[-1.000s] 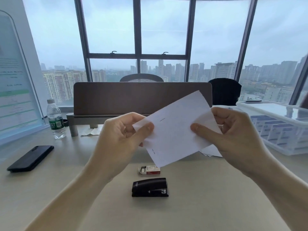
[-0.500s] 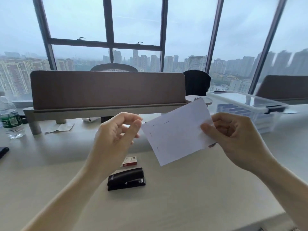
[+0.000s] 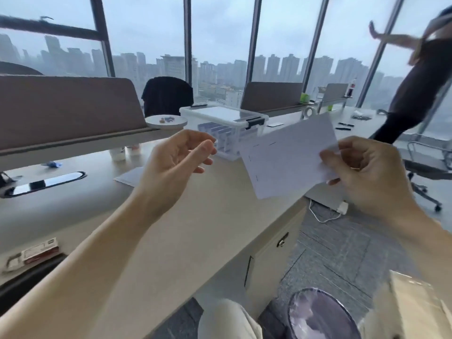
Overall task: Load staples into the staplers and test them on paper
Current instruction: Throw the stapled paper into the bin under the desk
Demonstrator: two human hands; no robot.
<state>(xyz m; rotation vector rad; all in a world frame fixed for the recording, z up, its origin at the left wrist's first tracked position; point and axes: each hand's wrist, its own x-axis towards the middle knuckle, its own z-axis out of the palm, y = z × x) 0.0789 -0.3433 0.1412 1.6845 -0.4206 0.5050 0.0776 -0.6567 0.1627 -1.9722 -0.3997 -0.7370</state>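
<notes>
My right hand [image 3: 364, 174] pinches a white sheet of paper [image 3: 286, 157] by its right edge, held in the air past the desk's right end. A few staples show along the sheet's left and top edges. My left hand [image 3: 178, 160] hovers open to the left of the paper, fingers apart, touching nothing. A red and white staple box [image 3: 40, 250] lies on the desk [image 3: 195, 231] at the far left. Just below it a dark shape at the frame edge is the black stapler [image 3: 24, 277], mostly hidden by my left forearm.
A clear lidded storage bin [image 3: 227, 126] stands at the back of the desk. A lined waste bin [image 3: 320, 314] sits on the floor below my right arm, beside a cardboard box [image 3: 415, 307]. A person [image 3: 411, 79] stands at the far right by an office chair [image 3: 425, 165].
My view has swung to the right. My left hand let go of the paper and moved away; my right hand carried the sheet rightward, past the desk's end.
</notes>
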